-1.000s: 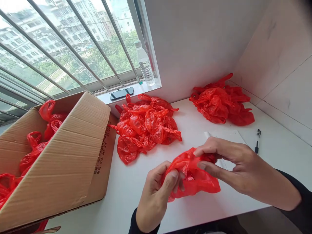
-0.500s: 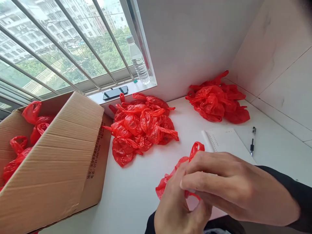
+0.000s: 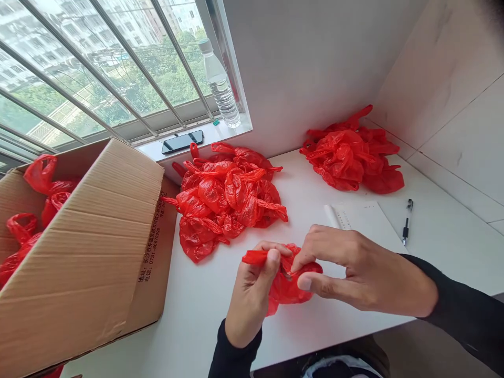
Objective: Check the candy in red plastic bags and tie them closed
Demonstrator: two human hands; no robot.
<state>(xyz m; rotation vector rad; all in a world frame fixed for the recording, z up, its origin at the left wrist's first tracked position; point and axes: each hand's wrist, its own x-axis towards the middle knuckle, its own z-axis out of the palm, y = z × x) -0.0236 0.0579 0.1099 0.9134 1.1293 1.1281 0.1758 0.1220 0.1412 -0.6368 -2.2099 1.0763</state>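
Observation:
A red plastic bag (image 3: 293,289) is held between my two hands over the near part of the white table. My left hand (image 3: 255,286) pinches one handle of it between thumb and fingers, with the folded strip poking out to the left. My right hand (image 3: 338,268) has its thumb and fingers closed on the bag's other side, near its opening. Whatever the bag contains, if anything, is hidden. Beyond my hands lies a heap of red plastic bags (image 3: 232,199), bunched up with handles sticking out.
A cardboard box (image 3: 90,236) with more red bags inside stands at left. Another pile of red bags (image 3: 346,157) sits by the back wall. Near my right hand are a notepad (image 3: 366,215) and a pen (image 3: 407,220). The windowsill bears a phone (image 3: 182,142) and a water bottle (image 3: 222,89).
My hands, overlapping before, have drawn apart, and the left has moved left with a bag handle. More of the bag now shows between them. The view has shifted slightly.

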